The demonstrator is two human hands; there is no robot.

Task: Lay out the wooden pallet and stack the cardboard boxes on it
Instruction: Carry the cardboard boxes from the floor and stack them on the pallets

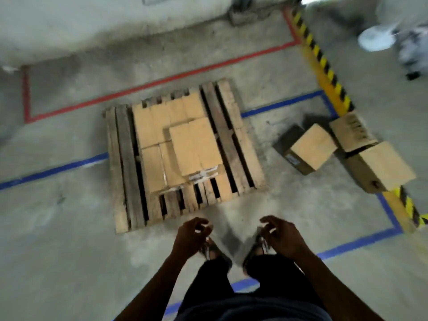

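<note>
The wooden pallet (125, 163) lies flat on the concrete floor ahead of me. Several cardboard boxes (150, 126) cover its middle in one layer, and one more box (195, 147) sits on top of them. To the right, off the pallet, three boxes rest on the floor: one tilted (311, 147), one behind it (352, 130), one nearer the striped line (384, 165). My left hand (191, 235) and my right hand (281, 235) hang in front of me just short of the pallet's near edge. Both hold nothing, with fingers loosely curled and apart.
Blue tape (53, 170), red tape (162, 81) and a yellow-black striped line (324, 72) mark the floor. A white fan (376, 39) and a person's blurred legs (414, 52) are at the far right. My own feet stand between my hands.
</note>
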